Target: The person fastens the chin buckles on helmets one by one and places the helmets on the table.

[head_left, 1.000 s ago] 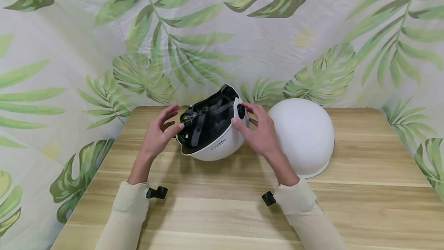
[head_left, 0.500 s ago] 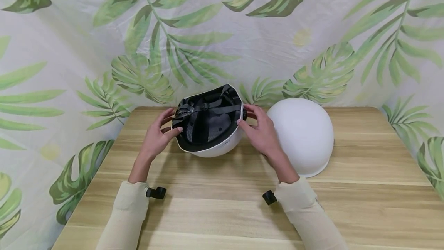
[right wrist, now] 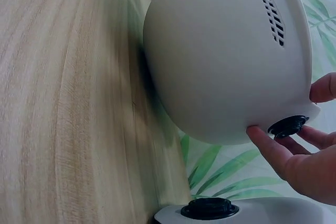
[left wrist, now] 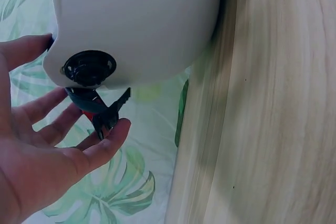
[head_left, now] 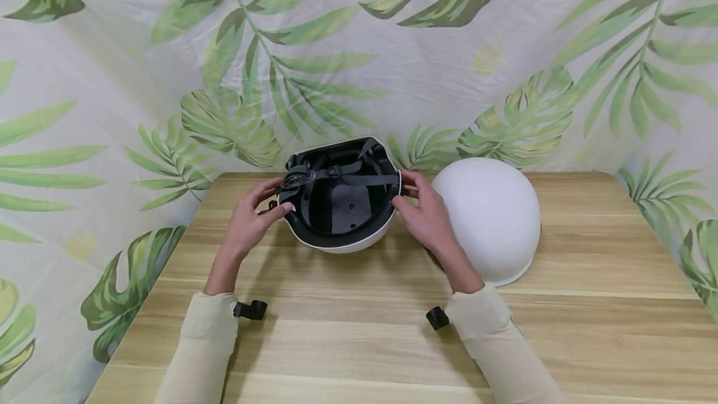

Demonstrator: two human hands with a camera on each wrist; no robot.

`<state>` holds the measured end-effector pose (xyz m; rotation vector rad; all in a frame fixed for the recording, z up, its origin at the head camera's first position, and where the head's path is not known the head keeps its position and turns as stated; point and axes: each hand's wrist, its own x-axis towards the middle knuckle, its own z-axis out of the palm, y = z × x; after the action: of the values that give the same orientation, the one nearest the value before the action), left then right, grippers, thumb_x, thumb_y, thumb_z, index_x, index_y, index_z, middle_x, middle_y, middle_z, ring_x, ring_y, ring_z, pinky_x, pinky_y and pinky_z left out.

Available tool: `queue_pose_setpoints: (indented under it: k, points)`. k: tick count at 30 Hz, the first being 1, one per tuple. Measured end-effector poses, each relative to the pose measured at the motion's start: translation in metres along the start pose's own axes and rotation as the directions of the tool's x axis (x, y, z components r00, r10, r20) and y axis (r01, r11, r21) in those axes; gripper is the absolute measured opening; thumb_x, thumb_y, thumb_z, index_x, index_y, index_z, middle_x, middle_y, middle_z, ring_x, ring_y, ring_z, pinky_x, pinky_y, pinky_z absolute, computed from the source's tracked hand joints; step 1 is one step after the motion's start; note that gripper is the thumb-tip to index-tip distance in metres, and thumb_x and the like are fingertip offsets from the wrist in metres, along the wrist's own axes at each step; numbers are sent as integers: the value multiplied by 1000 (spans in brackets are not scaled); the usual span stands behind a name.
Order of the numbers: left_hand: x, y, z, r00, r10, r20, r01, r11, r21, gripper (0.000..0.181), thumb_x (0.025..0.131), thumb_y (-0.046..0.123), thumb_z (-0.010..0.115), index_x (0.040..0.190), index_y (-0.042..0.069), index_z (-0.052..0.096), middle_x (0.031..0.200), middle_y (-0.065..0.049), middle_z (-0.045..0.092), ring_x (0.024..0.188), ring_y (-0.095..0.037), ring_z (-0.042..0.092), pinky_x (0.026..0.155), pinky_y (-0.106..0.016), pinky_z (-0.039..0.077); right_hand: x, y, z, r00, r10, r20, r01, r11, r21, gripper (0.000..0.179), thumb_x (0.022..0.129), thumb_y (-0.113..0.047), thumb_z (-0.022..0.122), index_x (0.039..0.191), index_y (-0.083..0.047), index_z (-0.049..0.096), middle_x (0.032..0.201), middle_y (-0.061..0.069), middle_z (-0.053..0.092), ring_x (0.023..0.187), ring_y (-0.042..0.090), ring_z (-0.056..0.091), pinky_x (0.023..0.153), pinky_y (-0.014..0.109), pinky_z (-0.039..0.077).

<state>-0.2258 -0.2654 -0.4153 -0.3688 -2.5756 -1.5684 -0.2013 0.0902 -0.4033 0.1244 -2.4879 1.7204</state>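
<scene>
A white helmet [head_left: 359, 245] is upside down near the table's back edge, its black padded inside and dark straps [head_left: 353, 178] facing up. My left hand [head_left: 247, 223] grips its left rim, thumb over the edge. A black round knob [left wrist: 89, 68] and a dark buckle piece [left wrist: 102, 109] show beside those fingers in the left wrist view. My right hand [head_left: 424, 212] pinches the right rim, fingers around another black knob [right wrist: 289, 126]. Slotted vents [right wrist: 271, 17] mark the shell. Whether the helmet touches the table is unclear.
A second white helmet [head_left: 487, 217] stands dome up just right of my right hand; its rim and black knob [right wrist: 210, 209] show low in the right wrist view. The wooden table [head_left: 348, 341] ends at a leaf-patterned cloth [head_left: 426, 80] behind.
The helmet has turned from tilted, right side raised, to nearly level with its inside facing up. My hands stayed at its two sides. The second helmet has not moved.
</scene>
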Motion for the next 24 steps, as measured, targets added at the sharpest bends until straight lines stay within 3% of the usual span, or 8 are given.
queue_pose_setpoints:
  k: [4,6,11,14,18,24]
  points:
    - [0,1,1,1000,16,-4,-16,1000,4,53,100,16,73,150,8,59,156,-16,57,148,-41,49,120,-61,39,0,2,0,1000,4,7,-4,999,31,54,95,-17,63,148,-12,56,149,9,62,131,30,67,101,44,61]
    - [0,1,2,1000,10,-8,-10,1000,-6,50,101,15,72,149,8,60,155,-15,58,145,-40,53,116,-47,46,0,2,0,1000,3,10,-4,998,57,51,95,-15,64,146,-11,58,146,9,63,130,30,68,97,41,63]
    - [0,2,3,1000,16,-12,-16,999,-38,46,100,13,71,146,8,63,148,-14,61,122,-10,65,88,-14,51,-2,1,-2,1000,-1,18,1,999,45,48,95,-17,66,143,-13,60,143,9,65,130,28,68,100,42,61]
    - [0,4,2,1000,18,1,-18,999,-48,48,100,14,72,147,8,62,147,-16,61,112,2,64,85,-13,52,-2,-1,-4,1000,-17,9,16,1000,13,51,97,-17,66,147,-11,58,146,10,64,132,29,66,106,45,58]
    - [-1,6,2,1000,9,21,-8,998,-69,55,99,13,74,151,7,58,149,-20,60,110,1,64,85,-12,52,-4,-3,-8,999,-41,7,41,999,-28,53,98,-12,66,149,-5,55,148,15,62,133,33,66,107,49,58]
    - [-3,10,-1,998,20,65,-14,996,-89,61,96,7,76,153,5,55,149,-25,58,109,-1,64,86,-11,54,-9,-11,-17,999,8,54,-3,996,-88,54,95,-12,66,148,-5,56,143,18,65,128,37,68,104,50,58]
